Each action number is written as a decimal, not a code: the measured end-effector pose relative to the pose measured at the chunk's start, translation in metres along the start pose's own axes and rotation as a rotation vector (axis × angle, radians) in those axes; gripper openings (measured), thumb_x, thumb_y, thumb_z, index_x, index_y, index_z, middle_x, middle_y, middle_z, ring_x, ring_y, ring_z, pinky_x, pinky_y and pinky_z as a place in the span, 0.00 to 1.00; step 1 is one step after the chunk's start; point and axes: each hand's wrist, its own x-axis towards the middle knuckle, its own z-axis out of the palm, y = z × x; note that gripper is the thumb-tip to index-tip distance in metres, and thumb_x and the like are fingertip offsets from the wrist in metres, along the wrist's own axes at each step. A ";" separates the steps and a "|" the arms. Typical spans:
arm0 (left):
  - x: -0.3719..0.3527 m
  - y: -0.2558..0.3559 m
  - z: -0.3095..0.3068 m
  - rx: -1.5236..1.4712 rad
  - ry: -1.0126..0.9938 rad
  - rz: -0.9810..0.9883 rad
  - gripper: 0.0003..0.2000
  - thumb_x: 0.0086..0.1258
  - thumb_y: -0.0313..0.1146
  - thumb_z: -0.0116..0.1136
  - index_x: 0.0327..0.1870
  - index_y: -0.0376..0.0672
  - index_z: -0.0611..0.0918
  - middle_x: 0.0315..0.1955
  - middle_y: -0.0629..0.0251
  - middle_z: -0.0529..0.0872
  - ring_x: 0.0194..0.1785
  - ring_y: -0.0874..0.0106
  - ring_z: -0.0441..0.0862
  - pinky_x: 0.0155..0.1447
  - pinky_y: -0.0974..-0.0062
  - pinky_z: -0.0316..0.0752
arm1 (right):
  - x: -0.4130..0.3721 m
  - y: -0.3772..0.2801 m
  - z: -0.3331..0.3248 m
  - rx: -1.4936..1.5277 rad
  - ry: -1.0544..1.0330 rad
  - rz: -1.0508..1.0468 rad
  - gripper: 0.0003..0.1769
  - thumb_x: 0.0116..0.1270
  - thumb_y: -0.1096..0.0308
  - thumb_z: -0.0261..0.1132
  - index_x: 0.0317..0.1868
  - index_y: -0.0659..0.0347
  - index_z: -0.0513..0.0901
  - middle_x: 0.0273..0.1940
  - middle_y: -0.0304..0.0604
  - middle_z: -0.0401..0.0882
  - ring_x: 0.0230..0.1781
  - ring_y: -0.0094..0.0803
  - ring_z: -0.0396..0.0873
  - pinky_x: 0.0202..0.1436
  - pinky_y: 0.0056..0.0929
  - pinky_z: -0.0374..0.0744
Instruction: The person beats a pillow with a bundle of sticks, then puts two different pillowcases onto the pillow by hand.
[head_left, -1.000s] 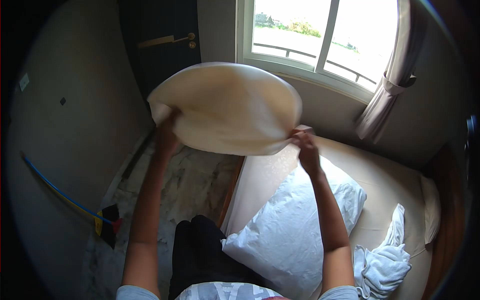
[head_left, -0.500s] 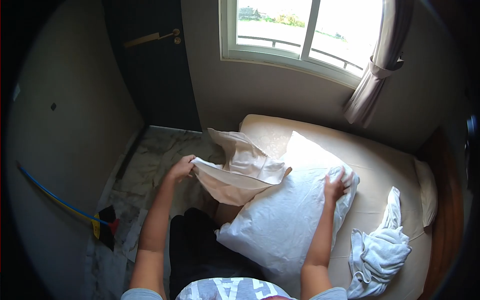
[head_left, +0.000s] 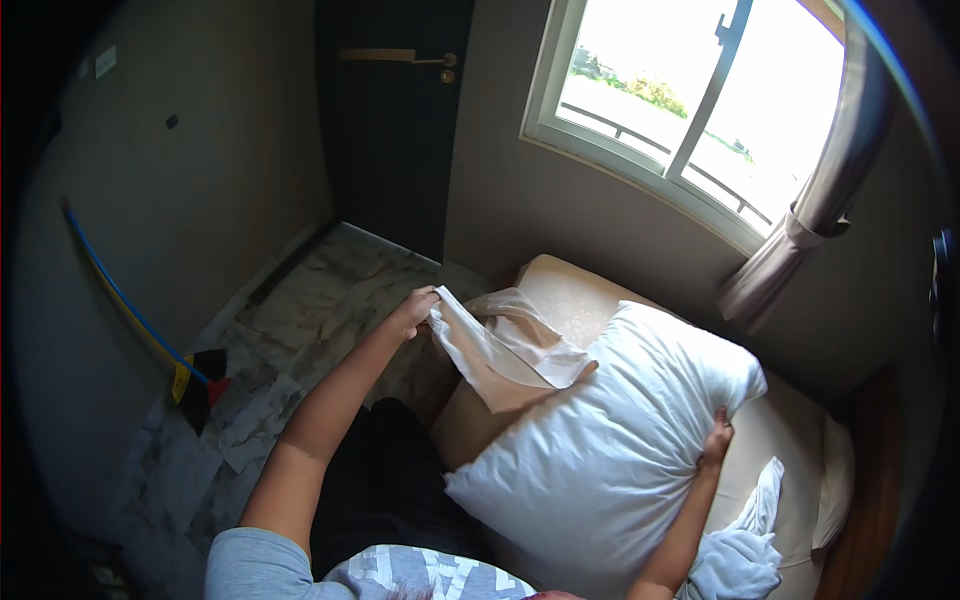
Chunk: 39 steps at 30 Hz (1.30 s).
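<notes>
A pale beige pillowcase (head_left: pixel 520 352) hangs over the left end of a large white pillow (head_left: pixel 610 450). My left hand (head_left: pixel 418 312) is closed on the pillowcase's upper left edge and pulls it out taut. The pillow's left end is partly covered by the cloth; whether it sits inside cannot be told. On the other side, my right hand (head_left: pixel 716 440) grips the pillow's right edge, where the fabric bunches into creases. Part of that hand's fingers is hidden by the pillow. The pillow is tilted up from the bed.
Under the pillow is a bed with a beige sheet (head_left: pixel 775 440). A crumpled light towel (head_left: pixel 735 562) lies near my right forearm. A blue-handled broom (head_left: pixel 135 305) and a yellow-and-black dustpan (head_left: pixel 195 385) lean by the left wall. A dark door (head_left: pixel 395 140) and a window (head_left: pixel 665 160) are ahead.
My right hand has moved from the pillow's top onto its right edge and lifted that side. The pillowcase is drawn narrower and tauter by my left hand. The camera view has shifted left.
</notes>
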 end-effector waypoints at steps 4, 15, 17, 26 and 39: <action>0.007 0.011 -0.004 0.118 -0.049 0.124 0.04 0.64 0.33 0.55 0.34 0.43 0.78 0.25 0.71 0.80 0.27 0.81 0.77 0.31 0.79 0.74 | -0.024 -0.120 -0.023 0.088 -0.174 -0.102 0.25 0.66 0.53 0.56 0.50 0.69 0.72 0.44 0.47 0.78 0.42 0.31 0.77 0.47 0.28 0.74; 0.010 0.042 0.040 0.478 -0.113 0.169 0.30 0.57 0.62 0.55 0.25 0.36 0.83 0.22 0.66 0.81 0.25 0.77 0.76 0.32 0.77 0.71 | -0.068 -0.105 0.071 -0.199 -1.219 0.136 0.10 0.63 0.63 0.59 0.34 0.62 0.78 0.32 0.34 0.76 0.34 0.21 0.72 0.43 0.22 0.70; 0.008 0.040 0.047 0.600 -0.135 0.157 0.34 0.55 0.67 0.52 0.24 0.35 0.83 0.20 0.64 0.81 0.25 0.76 0.76 0.32 0.76 0.71 | -0.105 -0.096 0.123 -0.048 -1.283 0.351 0.17 0.62 0.59 0.61 0.43 0.64 0.78 0.37 0.36 0.79 0.38 0.21 0.75 0.45 0.21 0.72; 0.003 0.006 0.068 0.680 0.061 0.326 0.27 0.59 0.62 0.52 0.30 0.42 0.85 0.20 0.61 0.82 0.27 0.72 0.79 0.34 0.72 0.71 | -0.116 -0.051 0.172 0.080 -1.515 0.447 0.18 0.63 0.61 0.60 0.47 0.67 0.77 0.40 0.38 0.80 0.40 0.23 0.76 0.46 0.22 0.73; -0.055 -0.004 0.073 0.191 -0.211 0.315 0.21 0.64 0.48 0.56 0.38 0.34 0.83 0.27 0.73 0.81 0.29 0.85 0.72 0.33 0.86 0.69 | -0.116 0.016 0.207 -0.110 -1.430 0.157 0.22 0.67 0.52 0.55 0.47 0.63 0.79 0.40 0.38 0.80 0.42 0.24 0.74 0.48 0.23 0.71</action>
